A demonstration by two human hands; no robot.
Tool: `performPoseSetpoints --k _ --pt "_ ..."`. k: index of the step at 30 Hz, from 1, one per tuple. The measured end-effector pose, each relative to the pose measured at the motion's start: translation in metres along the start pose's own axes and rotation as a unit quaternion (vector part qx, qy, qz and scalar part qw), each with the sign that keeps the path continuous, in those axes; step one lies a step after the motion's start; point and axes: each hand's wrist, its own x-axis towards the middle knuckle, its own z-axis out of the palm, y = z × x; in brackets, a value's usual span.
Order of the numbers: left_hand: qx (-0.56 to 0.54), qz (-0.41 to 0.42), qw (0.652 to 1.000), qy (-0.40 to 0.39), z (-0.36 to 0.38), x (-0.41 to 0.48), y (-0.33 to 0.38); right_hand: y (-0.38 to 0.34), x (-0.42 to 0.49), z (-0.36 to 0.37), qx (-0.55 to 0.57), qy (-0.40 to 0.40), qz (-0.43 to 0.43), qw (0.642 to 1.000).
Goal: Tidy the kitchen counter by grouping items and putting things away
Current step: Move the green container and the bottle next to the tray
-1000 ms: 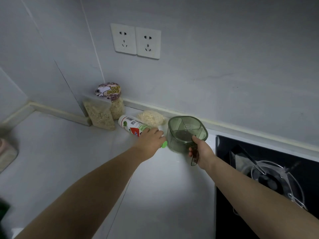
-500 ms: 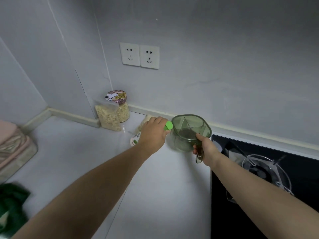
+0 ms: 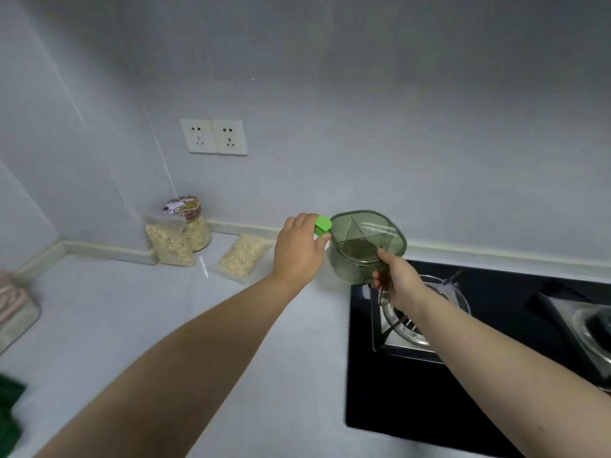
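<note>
At far edge of counter, beside hob: my left hand gripped green-capped bottle, body hidden, cap just beside divided green container. My right hand closed round container's handle. I judged grouping about midway: neither item released yet. Far left, clustered: one jar, two grain bags, standing bag and flat bag. One bottle, one container.

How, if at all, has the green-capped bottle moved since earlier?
Yes, rightward. The bottle lay by the flat oat bag; now the left hand holds it clear, cap up.
</note>
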Motion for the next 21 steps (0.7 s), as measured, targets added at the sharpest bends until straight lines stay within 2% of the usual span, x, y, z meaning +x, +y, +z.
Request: performPoseSetpoints --k 5,12,18,21 --pt "-0.031 0.007 0.999 0.026 0.016 -0.018 0.07 -0.013 -0.031 -0.071 0.005 0.005 -0.013 1.0" --pt "-0.09 0.055 0.994 0.036 0.054 -0.054 0.196 -0.023 -0.083 -0.212 0.037 0.074 -0.058 0.995" --pt "-0.14 0.094 0.986 0.013 0.102 -0.098 0.304 -0.017 -0.136 -0.338 0.062 0.137 -0.073 0.986" --pt "-0.173 0.087 0.981 -0.013 0.127 -0.115 0.351 -0.013 -0.16 -0.391 0.066 0.164 -0.071 0.982"
